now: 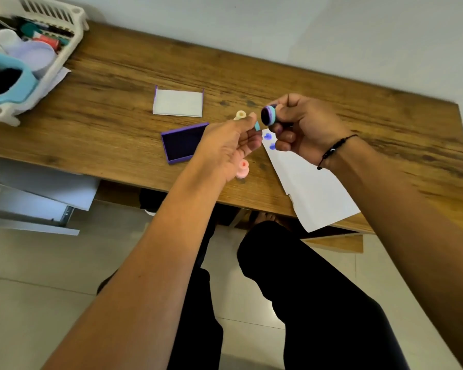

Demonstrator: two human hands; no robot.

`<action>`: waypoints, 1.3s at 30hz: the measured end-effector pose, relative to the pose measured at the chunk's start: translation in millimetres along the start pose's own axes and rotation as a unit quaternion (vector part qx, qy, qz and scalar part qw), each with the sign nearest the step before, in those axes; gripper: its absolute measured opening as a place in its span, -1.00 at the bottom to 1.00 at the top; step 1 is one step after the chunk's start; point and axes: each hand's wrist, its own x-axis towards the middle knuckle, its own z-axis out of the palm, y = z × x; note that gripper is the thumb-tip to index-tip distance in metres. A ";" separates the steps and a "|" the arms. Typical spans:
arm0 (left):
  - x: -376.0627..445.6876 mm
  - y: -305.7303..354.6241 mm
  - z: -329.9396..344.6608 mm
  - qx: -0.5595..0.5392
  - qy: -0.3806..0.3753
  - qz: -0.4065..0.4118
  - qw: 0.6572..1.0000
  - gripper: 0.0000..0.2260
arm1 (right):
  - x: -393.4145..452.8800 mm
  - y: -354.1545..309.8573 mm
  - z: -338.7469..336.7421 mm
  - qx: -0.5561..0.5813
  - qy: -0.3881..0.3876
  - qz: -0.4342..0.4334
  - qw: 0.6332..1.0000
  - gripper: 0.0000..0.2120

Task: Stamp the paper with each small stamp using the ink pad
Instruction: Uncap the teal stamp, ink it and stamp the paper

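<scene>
My right hand (302,129) holds a small blue round stamp (268,115) above the table, its inked face turned left toward my other hand. My left hand (230,145) pinches a small light-blue cap (257,126) just beside the stamp. Below them lies the white paper (310,188), which carries two blue stamped marks (270,141) near its top corner. The open purple ink pad (182,143) rests left of my left hand. A cream stamp (240,115) stands behind my left hand, and a pink stamp (242,169) stands near the table's front edge, partly hidden by my wrist.
The ink pad's white lid (177,102) lies upside down farther back on the wooden table (118,76). A white basket (24,49) of supplies sits at the far left corner. The paper overhangs the table's front edge. My legs are under the table.
</scene>
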 end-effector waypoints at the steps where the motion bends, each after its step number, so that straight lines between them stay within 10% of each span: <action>1: -0.7 0.4 -2.1 0.000 -0.002 0.001 1.000 -0.93 | 0.4 0.0 4.0 -0.011 -0.001 -0.002 1.000 -0.78; 26: 0.4 4.8 -31.1 0.059 0.010 0.000 0.998 -0.88 | 1.8 6.8 46.3 -0.230 0.041 -0.077 0.969 -0.77; 34: 20.9 -0.7 -27.7 0.217 0.133 0.012 0.967 -0.85 | 41.8 36.1 39.8 -0.641 0.067 -0.124 0.755 -0.77; 39: 22.7 5.1 -31.0 0.181 0.139 0.027 0.973 -0.88 | 54.8 39.3 42.2 -0.685 0.064 -0.131 0.714 -0.77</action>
